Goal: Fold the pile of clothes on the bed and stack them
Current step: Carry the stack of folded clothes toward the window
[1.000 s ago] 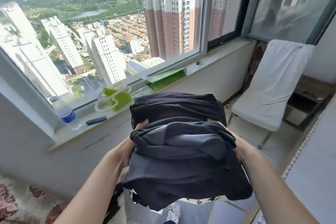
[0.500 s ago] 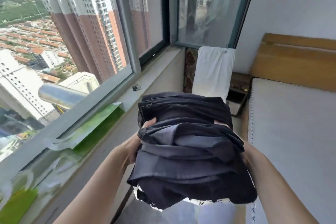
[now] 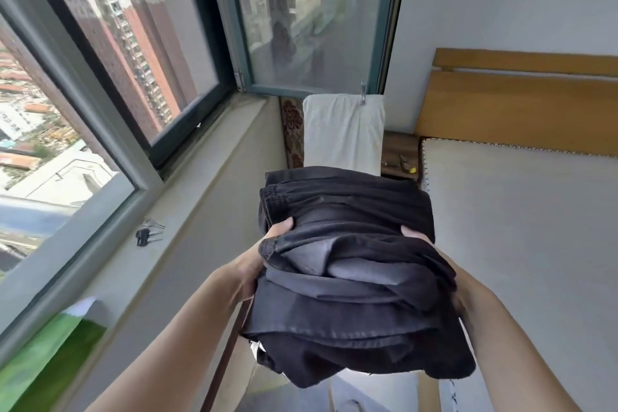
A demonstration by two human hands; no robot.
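Stack of folded dark clothes (image 3: 347,264) held in air, left hand (image 3: 264,257) and right hand (image 3: 418,241) clamping its sides; view swung from window (image 3: 110,77) toward bed (image 3: 521,227), so set-down likely next.

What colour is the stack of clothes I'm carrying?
Dark charcoal grey to black, seen in the head view: stack of clothes.
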